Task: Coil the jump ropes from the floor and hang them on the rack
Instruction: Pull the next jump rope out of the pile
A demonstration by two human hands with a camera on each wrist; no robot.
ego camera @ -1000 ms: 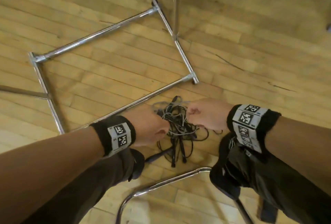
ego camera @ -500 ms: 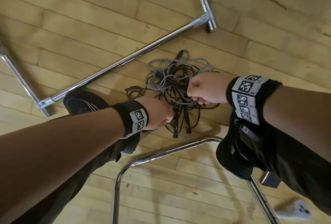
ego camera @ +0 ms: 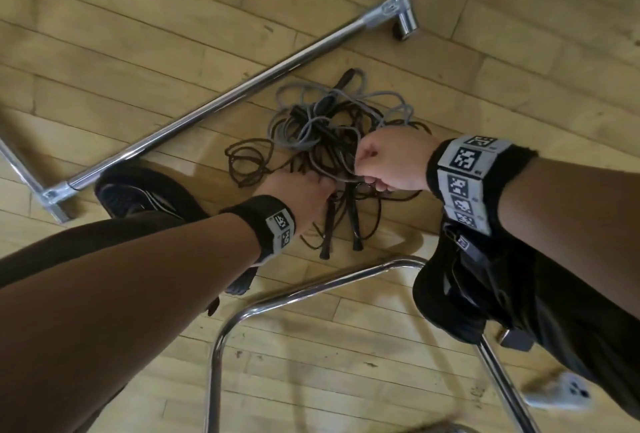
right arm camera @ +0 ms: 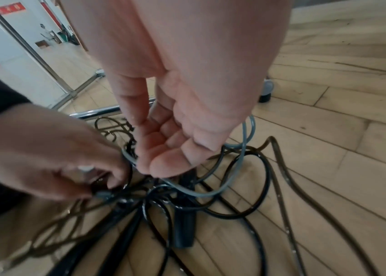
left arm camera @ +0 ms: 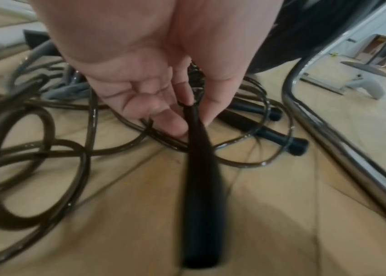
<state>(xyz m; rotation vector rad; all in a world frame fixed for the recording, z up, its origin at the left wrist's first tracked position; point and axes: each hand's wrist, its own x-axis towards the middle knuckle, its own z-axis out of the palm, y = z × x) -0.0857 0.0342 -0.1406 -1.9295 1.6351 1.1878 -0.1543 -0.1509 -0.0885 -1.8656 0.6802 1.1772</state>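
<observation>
A tangled pile of black and grey jump ropes (ego camera: 322,127) lies on the wooden floor beside the chrome rack base (ego camera: 214,107). My left hand (ego camera: 304,195) pinches the top of a black rope handle (left arm camera: 199,186), which hangs down from thumb and fingers (left arm camera: 170,123). My right hand (ego camera: 388,162) is a fist over the pile, fingers curled round a grey rope loop (right arm camera: 210,192) and black cords. Two more black handles (ego camera: 356,228) lie on the floor under the hands.
A curved chrome tube frame (ego camera: 242,321) runs close in front of me. My dark shoe (ego camera: 138,197) stands left of the pile by the rack's corner joint (ego camera: 52,195). A white controller-like object (ego camera: 561,394) lies at lower right. The rack has a caster (ego camera: 401,30).
The head view has tipped down and moved closer to the pile. My left hand has dropped lower and taken the black handle; the right fist stays on the ropes.
</observation>
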